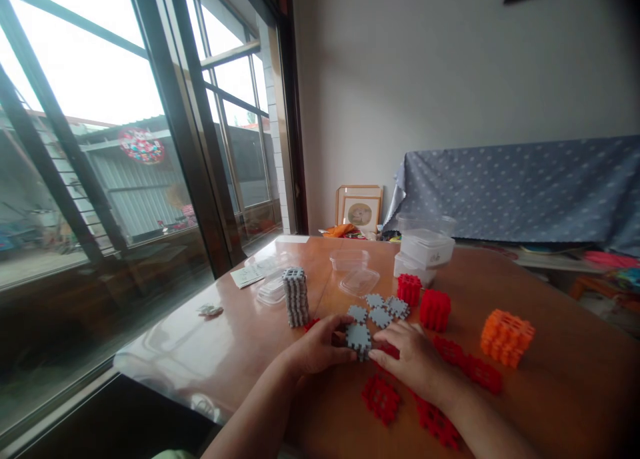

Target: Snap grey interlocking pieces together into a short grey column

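My left hand (320, 345) and my right hand (413, 362) meet over a grey notched plastic tile (359, 339) on the wooden table (550, 392), fingers closed on it from both sides. Several loose grey tiles (381, 309) lie just beyond it. A tall stack of grey tiles (296, 297) stands to the left. Flat red tiles (381, 397) lie near my right hand and wrist.
Two red tile cubes (434, 309) and an orange cube (506, 337) stand on the right. Clear plastic containers and lids (425, 249) sit at the far side, a paper slip (247, 275) to the left. A large window flanks the table's left edge; a covered sofa (525, 185) lies behind.
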Demonstrator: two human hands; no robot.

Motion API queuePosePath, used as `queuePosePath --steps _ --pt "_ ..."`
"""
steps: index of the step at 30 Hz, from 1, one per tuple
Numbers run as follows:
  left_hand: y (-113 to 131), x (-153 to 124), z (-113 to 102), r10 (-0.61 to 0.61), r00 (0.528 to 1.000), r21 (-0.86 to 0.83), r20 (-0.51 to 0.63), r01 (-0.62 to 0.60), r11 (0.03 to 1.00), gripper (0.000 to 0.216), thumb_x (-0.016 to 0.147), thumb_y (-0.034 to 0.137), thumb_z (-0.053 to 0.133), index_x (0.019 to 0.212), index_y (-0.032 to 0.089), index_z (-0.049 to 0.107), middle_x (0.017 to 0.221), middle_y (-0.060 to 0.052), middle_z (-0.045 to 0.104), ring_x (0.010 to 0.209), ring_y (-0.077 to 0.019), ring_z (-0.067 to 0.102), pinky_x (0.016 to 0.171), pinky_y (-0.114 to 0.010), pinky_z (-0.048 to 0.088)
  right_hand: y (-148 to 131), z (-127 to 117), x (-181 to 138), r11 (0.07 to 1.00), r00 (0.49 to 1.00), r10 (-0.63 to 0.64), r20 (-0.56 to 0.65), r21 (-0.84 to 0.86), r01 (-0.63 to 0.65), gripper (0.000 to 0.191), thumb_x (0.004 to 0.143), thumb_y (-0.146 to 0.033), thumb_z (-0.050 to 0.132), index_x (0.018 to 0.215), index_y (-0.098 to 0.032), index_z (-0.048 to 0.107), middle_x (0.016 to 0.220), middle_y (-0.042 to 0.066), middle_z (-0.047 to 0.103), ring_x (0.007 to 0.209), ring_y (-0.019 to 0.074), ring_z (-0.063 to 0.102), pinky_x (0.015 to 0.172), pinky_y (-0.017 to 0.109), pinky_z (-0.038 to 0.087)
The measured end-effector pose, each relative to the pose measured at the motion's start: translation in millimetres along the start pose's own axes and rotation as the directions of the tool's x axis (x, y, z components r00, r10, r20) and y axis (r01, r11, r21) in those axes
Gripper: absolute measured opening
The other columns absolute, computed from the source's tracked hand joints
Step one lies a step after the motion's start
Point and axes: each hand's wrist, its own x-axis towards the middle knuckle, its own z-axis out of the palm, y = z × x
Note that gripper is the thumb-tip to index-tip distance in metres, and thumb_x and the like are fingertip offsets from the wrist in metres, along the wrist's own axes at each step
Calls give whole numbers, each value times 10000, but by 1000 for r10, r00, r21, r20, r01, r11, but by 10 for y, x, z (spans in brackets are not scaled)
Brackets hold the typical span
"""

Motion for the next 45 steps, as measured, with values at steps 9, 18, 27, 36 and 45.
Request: queuePosePath --steps 9,18,27,36,45 --pt "-71 34 14 53 998 -60 -17 -54 997 690 727 355 870 1326 179 575 1031 -49 635 918 -190 608 792 -302 494 43 71 29 1000 1000 0 15 -11 0 174 888 -456 709 969 -315 768 921 16 749 920 247 641 873 390 420" --pt "-120 17 -18 44 999 -114 29 -40 993 801 747 341 865 1445 175 507 1249 -115 656 1146 -290 630 981 -408 512 39 50 7 999 998 -46 -43 9 47 177 911 -462 691 914 -295 749 914 9 757 877 226 656 869 375 421" --pt "-144 33 -18 75 997 -70 17 -74 995 795 801 377 824 1501 197 494 1421 -142 595 1251 -337 603 1092 -492 465 32 72 12 994 991 -108 -85 3 108 121 942 -379 674 887 -290 735 844 -4 744 843 211 642 845 365 407" --pt "-94 16 -9 98 995 -95 25 -96 991 783 808 377 817 1499 209 489 1431 -136 596 1273 -332 595 1096 -488 468 -11 32 23 994 990 -111 -82 13 112 127 947 -371 653 884 -295 733 843 -7 745 824 210 646 838 359 424" --pt "44 -7 6 169 982 -181 -82 -181 967 546 875 375 748 1364 183 600 1384 -135 642 1283 -315 598 1101 -455 469 336 -53 -36 994 953 97 -289 -11 -104 223 978 -353 513 1002 -256 713 952 53 740 916 245 662 850 352 478"
